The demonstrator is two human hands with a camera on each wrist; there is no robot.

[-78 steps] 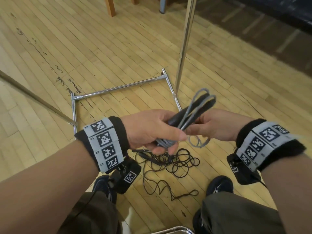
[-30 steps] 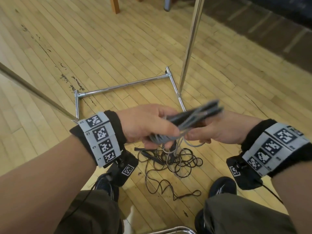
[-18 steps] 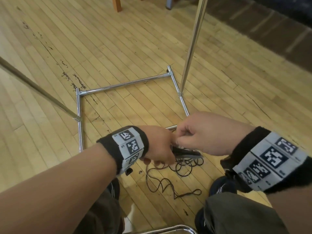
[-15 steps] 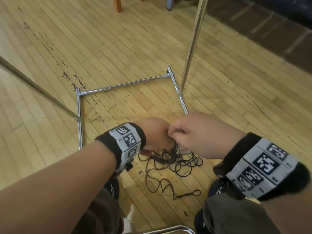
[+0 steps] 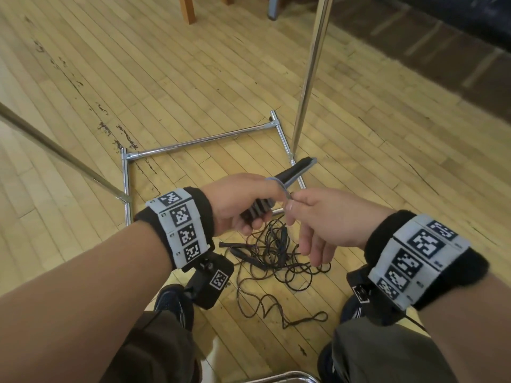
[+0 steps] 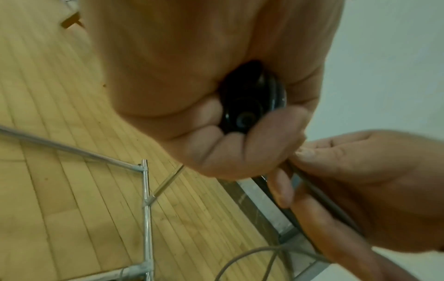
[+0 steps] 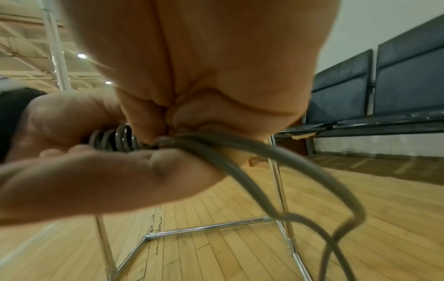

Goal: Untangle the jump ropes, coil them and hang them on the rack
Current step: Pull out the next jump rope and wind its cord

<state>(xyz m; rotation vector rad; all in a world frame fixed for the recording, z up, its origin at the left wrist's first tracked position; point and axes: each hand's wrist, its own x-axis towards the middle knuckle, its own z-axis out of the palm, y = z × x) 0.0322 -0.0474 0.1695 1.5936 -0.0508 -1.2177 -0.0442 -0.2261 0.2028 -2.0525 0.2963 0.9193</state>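
Observation:
My left hand [image 5: 243, 205] grips the coiled grey jump rope with its dark handles [image 5: 297, 171], which stick out up and to the right; the handle ends [image 6: 250, 106] show inside the fist. My right hand [image 5: 312, 214] pinches a grey strand [image 5: 279, 185] of that rope between thumb and forefinger, right beside the left hand. The grey cord [image 7: 240, 157] loops away from that pinch. A tangled black jump rope [image 5: 279, 261] lies on the wooden floor below my hands, between my feet. The chrome rack's upright pole [image 5: 309, 76] and base bars [image 5: 199, 142] stand just beyond.
A slanted chrome bar [image 5: 55, 149] crosses the left floor. Wooden chair legs [image 5: 188, 9] stand at the far top. Dark seats [image 7: 384, 85] line the wall on the right. A chrome tube [image 5: 282, 377] curves at the bottom edge, near my shoes [image 5: 171, 302].
Both hands dipped low toward the floor tangle half a second ago and have risen again. The handles point up-right once more, and the right hand now pinches one grey strand.

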